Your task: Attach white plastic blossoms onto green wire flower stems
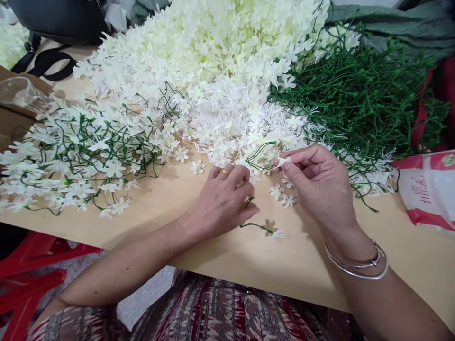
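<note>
My left hand [223,201] rests on the table with its fingers curled round a thin green plastic stem [253,225]; the stem pokes out to the right and ends in a small white flower [277,234]. My right hand [318,182] pinches a small white flower blossom [284,161] between thumb and forefinger, close to another green stem loop [259,156]. A few loose blossoms [282,195] lie on the wood between the two hands. Just beyond my fingers lies the edge of the white flower pile [213,71].
Finished stems with white flowers [78,156] lie in a heap at the left. Bare green stems [359,99] are piled at the right. A red and white bag [430,189] sits at the right edge, a clear plastic cup [21,94] at the far left, on the light wooden table [284,265].
</note>
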`<action>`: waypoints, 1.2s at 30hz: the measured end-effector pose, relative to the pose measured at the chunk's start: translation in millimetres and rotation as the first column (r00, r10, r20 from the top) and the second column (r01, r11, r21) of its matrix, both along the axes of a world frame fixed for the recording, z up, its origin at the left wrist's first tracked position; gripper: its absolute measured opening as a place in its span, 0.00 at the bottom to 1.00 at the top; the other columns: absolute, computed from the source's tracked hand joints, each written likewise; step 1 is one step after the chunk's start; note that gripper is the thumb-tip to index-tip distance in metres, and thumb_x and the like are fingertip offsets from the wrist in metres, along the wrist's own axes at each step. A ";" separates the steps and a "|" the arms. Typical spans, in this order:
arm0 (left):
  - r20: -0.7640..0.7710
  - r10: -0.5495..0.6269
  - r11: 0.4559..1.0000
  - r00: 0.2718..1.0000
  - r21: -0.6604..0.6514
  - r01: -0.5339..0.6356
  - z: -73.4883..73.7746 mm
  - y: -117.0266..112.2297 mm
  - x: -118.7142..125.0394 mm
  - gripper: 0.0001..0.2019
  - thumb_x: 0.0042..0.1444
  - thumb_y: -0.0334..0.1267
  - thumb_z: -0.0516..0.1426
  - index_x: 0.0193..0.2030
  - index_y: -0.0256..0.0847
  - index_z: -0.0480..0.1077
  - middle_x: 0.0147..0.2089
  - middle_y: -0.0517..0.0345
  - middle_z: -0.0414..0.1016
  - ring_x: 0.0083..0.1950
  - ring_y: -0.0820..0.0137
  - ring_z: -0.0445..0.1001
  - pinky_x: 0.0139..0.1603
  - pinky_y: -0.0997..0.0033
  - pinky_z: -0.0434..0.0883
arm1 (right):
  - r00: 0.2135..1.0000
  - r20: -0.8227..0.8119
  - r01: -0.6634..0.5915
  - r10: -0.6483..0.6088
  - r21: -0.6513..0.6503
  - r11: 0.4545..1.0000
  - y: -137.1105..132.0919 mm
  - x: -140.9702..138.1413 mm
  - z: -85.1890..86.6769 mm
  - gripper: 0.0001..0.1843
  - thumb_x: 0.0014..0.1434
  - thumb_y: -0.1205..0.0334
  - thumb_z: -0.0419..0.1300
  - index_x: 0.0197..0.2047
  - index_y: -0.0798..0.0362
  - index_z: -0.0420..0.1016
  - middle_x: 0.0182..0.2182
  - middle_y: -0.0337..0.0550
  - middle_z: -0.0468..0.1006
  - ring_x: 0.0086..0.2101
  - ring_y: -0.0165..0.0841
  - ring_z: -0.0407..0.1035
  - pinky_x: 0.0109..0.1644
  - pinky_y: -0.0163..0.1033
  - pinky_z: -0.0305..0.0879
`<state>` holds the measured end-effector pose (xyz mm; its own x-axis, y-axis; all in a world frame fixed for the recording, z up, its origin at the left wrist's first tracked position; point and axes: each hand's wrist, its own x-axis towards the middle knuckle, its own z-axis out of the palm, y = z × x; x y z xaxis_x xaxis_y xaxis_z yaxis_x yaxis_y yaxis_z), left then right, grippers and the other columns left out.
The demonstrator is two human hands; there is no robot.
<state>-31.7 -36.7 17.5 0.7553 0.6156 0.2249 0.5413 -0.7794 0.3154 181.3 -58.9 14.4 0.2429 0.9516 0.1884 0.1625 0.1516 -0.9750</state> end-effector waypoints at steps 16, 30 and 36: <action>0.543 0.350 0.833 0.764 -0.554 0.012 0.0 17.8 -2.5 0.08 0.68 0.44 0.62 0.44 0.42 0.78 0.40 0.56 0.84 0.41 0.70 0.81 0.42 0.71 0.76 | 0.975 -0.101 -0.213 0.197 -0.187 0.959 -3.8 2.1 3.8 0.07 0.59 0.56 0.73 0.37 0.48 0.82 0.29 0.37 0.81 0.29 0.30 0.73 0.32 0.36 0.68; 0.575 0.343 0.794 0.743 -0.600 0.098 1.6 16.9 -0.7 0.05 0.64 0.40 0.66 0.43 0.42 0.82 0.40 0.55 0.86 0.38 0.71 0.79 0.38 0.72 0.74 | 0.945 -0.222 -0.290 0.240 -0.233 0.928 -6.3 -5.1 1.8 0.07 0.57 0.54 0.75 0.36 0.44 0.84 0.31 0.38 0.82 0.32 0.31 0.74 0.37 0.38 0.72; 0.549 0.336 0.818 0.765 -0.573 0.052 -0.4 15.5 -0.1 0.06 0.65 0.42 0.65 0.41 0.43 0.82 0.40 0.55 0.86 0.39 0.69 0.81 0.40 0.70 0.76 | 0.961 -0.157 -0.262 0.228 -0.243 0.934 -6.0 -10.4 5.2 0.08 0.56 0.54 0.75 0.35 0.45 0.82 0.31 0.38 0.81 0.32 0.32 0.73 0.36 0.39 0.72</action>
